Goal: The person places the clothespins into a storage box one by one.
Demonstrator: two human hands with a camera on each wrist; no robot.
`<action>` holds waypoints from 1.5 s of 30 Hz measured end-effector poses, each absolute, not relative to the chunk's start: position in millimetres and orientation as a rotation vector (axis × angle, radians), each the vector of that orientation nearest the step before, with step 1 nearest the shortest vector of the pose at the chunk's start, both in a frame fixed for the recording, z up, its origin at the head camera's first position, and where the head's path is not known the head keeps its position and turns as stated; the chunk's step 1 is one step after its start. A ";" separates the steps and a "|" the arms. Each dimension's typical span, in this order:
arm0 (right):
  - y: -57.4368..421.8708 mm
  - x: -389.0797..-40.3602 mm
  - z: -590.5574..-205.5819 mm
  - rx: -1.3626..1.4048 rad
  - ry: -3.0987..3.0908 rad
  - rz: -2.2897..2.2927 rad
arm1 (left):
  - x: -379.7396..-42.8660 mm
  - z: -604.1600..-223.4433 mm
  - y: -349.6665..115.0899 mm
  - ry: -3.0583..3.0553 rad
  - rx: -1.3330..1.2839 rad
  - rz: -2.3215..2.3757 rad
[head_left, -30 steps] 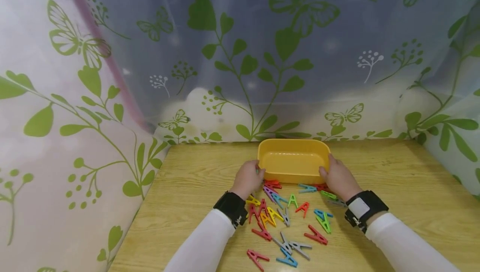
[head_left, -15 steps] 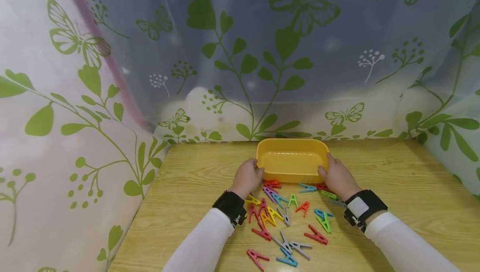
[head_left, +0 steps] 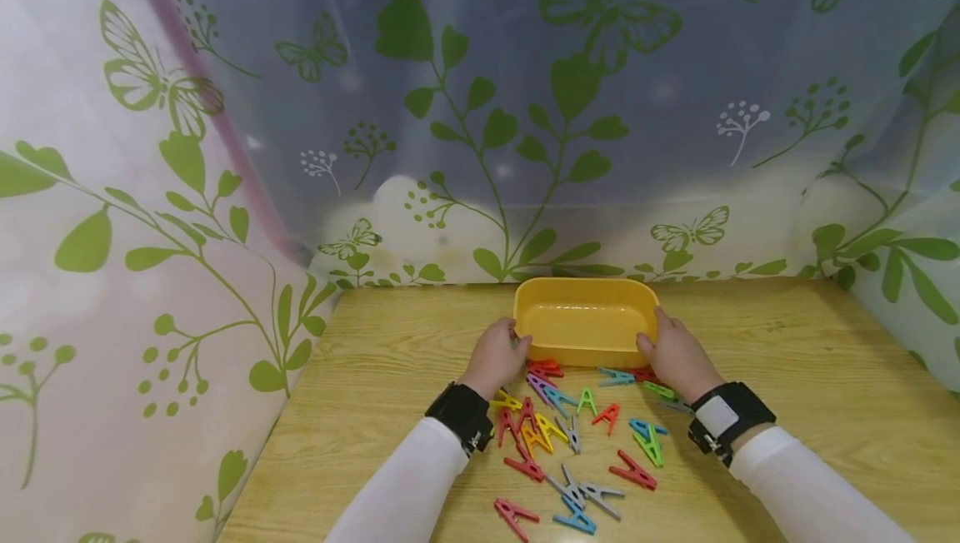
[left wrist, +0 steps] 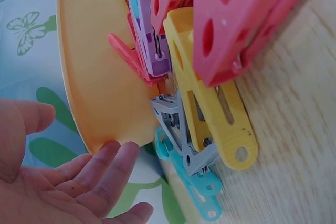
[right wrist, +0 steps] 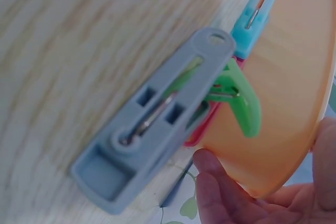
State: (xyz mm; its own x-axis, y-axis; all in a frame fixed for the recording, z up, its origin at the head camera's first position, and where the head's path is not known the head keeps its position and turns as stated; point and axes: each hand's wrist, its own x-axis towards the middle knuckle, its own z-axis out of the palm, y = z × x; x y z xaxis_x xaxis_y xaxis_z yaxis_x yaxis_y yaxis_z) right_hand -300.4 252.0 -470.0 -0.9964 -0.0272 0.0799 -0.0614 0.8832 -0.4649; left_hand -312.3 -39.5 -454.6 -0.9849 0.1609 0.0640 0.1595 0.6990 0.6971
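A yellow plastic bin (head_left: 585, 357) stands at the back of the table, its visible inside bare. My left hand (head_left: 495, 353) holds its left end; in the left wrist view the fingers (left wrist: 107, 174) lie against the end wall, with the thumb on the rim side. At the other end my right hand (head_left: 684, 357) grips the bin, fingertips (right wrist: 210, 166) low on the wall and thumb at the rim. Many coloured clothespins lie before it: a purple clothespin (left wrist: 149, 30), a yellow clothespin (left wrist: 231, 119), a grey clothespin (right wrist: 152, 119) and a green clothespin (right wrist: 244, 95) among them.
The wooden table (head_left: 817, 376) reaches out on both sides of the arms. A patterned curtain (head_left: 450, 193) hangs close behind the bin and along the left and right sides. Nearest the person lie a blue clothespin (head_left: 576, 518) and a red clothespin (head_left: 514, 515).
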 end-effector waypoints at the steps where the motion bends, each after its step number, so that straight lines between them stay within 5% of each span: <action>1: 251.7 -300.3 -470.1 0.074 -2.975 0.739 | -312.4 -454.9 -39.8 2.892 0.278 1.183; 17: 249.9 -286.3 -464.9 0.154 -2.935 0.661 | -316.9 -452.8 -43.5 2.746 0.427 1.233; 45: 238.6 -260.1 -459.4 0.213 -2.886 0.563 | -322.9 -450.6 -43.8 2.636 0.278 1.229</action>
